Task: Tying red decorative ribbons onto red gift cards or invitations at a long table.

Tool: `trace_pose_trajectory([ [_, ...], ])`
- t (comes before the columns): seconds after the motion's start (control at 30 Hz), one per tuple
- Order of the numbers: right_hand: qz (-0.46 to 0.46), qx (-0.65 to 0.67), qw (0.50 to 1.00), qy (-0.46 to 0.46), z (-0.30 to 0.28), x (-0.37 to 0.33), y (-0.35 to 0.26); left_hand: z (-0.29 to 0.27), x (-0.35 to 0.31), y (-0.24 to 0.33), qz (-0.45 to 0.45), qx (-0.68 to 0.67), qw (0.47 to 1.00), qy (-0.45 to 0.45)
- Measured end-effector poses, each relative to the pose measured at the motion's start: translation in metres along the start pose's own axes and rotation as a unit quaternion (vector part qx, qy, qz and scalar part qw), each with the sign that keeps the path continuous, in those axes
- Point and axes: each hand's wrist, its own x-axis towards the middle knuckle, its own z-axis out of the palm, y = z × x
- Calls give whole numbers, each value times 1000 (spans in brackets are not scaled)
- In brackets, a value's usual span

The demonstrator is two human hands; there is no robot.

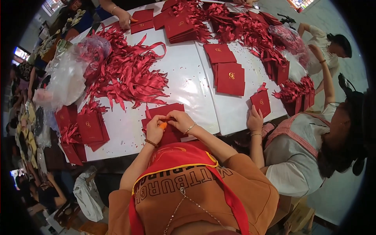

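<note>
Close to my body at the table's near edge, my left hand (155,131) and my right hand (181,121) meet over dark red cards (174,108). Both have their fingers closed in a pinch, fingertips nearly touching. A bit of red shows between them; whether it is ribbon or card edge I cannot tell. An orange cover (163,125) sits on a digit of my left hand. A short red ribbon end (147,112) sticks up beside the cards. Left of my hands stands a stack of red cards (91,127) with gold print and ribbons.
A large heap of red ribbons (127,72) and clear plastic bags (64,76) cover the left of the white table (184,76). More red card stacks (230,78) lie right of centre. A co-worker's hand (255,118) holds a red card at right; another hand (124,18) works at the far side.
</note>
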Motion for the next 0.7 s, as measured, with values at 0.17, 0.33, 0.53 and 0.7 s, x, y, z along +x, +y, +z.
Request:
trace_pose_trajectory([
  [0.17, -31, -21, 999, 6, 6, 1, -1, -12, 11, -2, -46, -4, 998, -38],
  [0.33, -23, -17, 999, -15, 0, 1, -3, -5, 1, 11, -5, 73, 997, 18],
  [0.53, -38, -22, 999, 5, 3, 0, 1, -20, 5, 41, 299, 451, 841, 21],
  [0.7, -59, -15, 997, 35, 11, -6, -3, -50, 40, 23, 26, 230, 954, -192],
])
